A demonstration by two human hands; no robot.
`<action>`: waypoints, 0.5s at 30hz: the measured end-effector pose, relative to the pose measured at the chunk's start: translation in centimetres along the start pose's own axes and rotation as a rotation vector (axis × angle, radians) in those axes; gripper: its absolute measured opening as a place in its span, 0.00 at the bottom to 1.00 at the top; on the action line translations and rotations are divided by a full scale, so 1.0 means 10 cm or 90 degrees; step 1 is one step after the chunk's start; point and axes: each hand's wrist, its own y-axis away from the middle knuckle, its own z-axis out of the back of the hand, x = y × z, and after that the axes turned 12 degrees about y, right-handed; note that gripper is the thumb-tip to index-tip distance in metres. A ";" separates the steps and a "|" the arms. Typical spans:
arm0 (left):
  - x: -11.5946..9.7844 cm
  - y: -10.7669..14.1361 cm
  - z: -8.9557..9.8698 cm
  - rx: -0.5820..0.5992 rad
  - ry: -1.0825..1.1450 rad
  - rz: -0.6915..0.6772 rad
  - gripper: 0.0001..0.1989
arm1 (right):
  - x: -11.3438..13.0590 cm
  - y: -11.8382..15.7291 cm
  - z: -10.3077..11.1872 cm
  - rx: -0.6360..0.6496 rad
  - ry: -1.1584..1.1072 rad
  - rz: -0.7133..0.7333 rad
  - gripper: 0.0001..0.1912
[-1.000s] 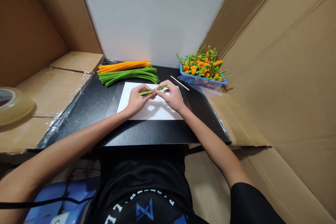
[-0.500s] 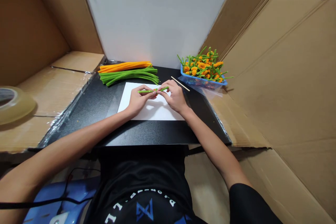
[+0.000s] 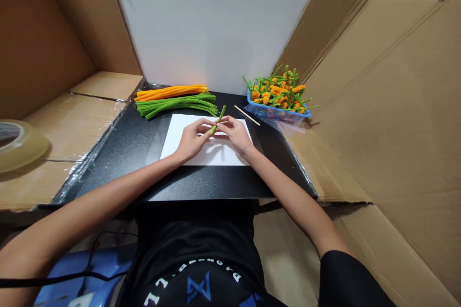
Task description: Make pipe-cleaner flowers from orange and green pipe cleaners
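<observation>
The left hand (image 3: pixel 194 140) and right hand (image 3: pixel 235 135) are half closed, their fingertips meeting on a short green pipe cleaner (image 3: pixel 219 120). It tilts up toward one o'clock, over a white paper (image 3: pixel 173 132) on the black table (image 3: pixel 194 184). At eleven o'clock lie loose green pipe cleaners (image 3: pixel 176 108) and orange pipe cleaners (image 3: pixel 171 92). At two o'clock are a wooden stick (image 3: pixel 247 115) and a blue basket (image 3: pixel 273 114) of pipe-cleaner flowers (image 3: pixel 275 90).

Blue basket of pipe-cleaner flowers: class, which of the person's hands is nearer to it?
Right. The right hand lies below and left of the blue basket; the left hand lies farther left, beyond the right hand.
</observation>
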 end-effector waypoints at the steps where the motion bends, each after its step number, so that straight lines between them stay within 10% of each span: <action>1: -0.01 0.00 0.02 0.009 -0.065 -0.036 0.18 | 0.00 -0.01 0.02 0.005 -0.004 -0.005 0.21; 7: -0.08 -0.11 0.21 0.158 -0.287 -0.268 0.07 | 0.06 -0.03 0.11 0.096 0.034 0.032 0.20; 15: -0.17 -0.16 0.28 0.299 -0.277 -0.260 0.08 | 0.06 -0.08 0.22 0.164 0.102 0.052 0.21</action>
